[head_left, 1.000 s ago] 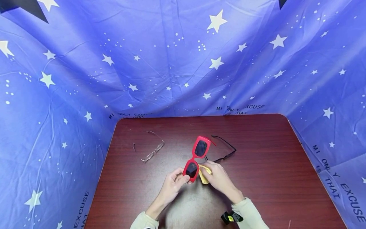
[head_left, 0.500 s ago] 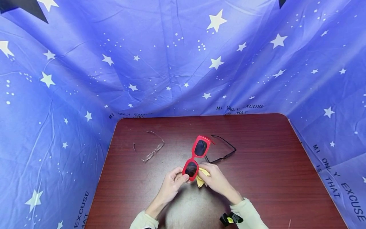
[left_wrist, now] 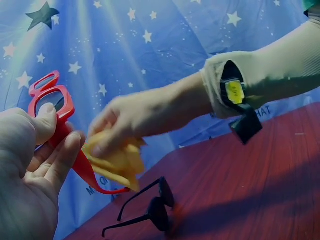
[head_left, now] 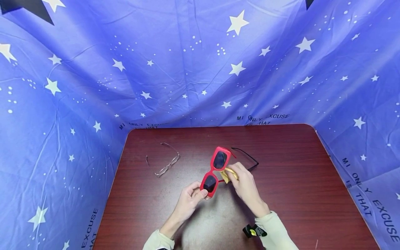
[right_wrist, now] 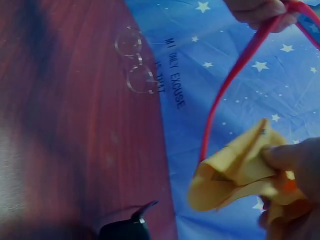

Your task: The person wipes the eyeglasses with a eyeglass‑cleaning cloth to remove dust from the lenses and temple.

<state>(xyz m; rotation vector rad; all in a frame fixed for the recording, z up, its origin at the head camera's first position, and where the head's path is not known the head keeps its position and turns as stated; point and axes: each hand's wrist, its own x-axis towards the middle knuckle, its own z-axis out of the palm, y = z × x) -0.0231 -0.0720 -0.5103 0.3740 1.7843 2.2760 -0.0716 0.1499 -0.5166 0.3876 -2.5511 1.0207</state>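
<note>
Red-framed sunglasses [head_left: 213, 170] with dark lenses are held up over the table, tilted lengthwise. My left hand [head_left: 189, 199] pinches their lower lens corner, thumb on the front. A folded yellow cloth [head_left: 229, 175] is gripped in my right hand [head_left: 247, 185], just right of the bridge. In the left wrist view the cloth [left_wrist: 117, 157] hangs beside the red temple arm [left_wrist: 87, 172]. The right wrist view shows the cloth [right_wrist: 235, 172] pinched by thumb and fingers, overlapping the end of the temple arm [right_wrist: 225, 90].
Black glasses [left_wrist: 159, 207] stand on the table [head_left: 290, 173] behind my right hand, partly hidden in the head view. Clear-lensed glasses [head_left: 167, 165] lie open at the left. A blue star-printed curtain [head_left: 187, 69] surrounds the table's far and side edges.
My right hand has moved with the cloth from the lower lens up and right, toward the bridge and upper lens. The left hand and sunglasses stay nearly still.
</note>
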